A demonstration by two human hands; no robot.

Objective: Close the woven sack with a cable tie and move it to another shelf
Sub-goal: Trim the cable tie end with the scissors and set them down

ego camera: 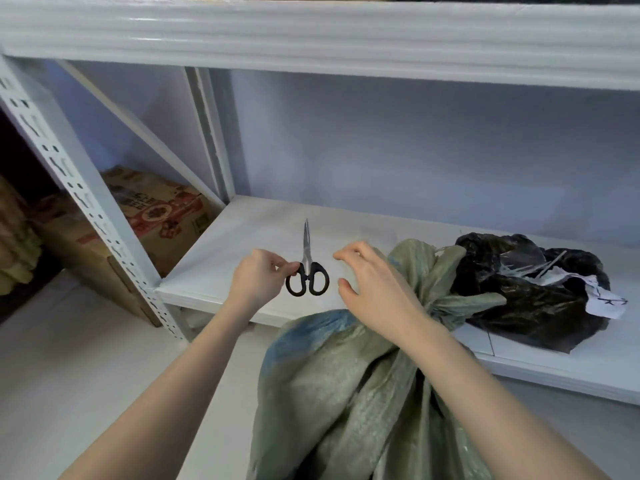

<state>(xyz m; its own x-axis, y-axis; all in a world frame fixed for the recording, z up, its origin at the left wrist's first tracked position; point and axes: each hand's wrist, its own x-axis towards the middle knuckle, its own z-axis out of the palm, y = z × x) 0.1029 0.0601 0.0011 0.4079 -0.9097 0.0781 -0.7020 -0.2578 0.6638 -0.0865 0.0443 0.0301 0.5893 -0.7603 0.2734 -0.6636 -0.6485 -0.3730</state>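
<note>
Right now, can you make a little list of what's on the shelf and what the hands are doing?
left hand: pinching one black handle loop of the scissors
scissors: shut, lying on the white shelf, tips pointing to the back
right hand: open, fingers spread, above the woven sack's neck
woven sack: green, neck gathered and cinched; the tie itself can't be made out
black plastic bag: on the shelf, right of the sack, white strips and paper inside
cardboard box: left, behind the shelf post

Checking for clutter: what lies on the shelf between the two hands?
Only the scissors; the left hand pinches one handle, the right hand hovers open beside them. Head view.
</note>
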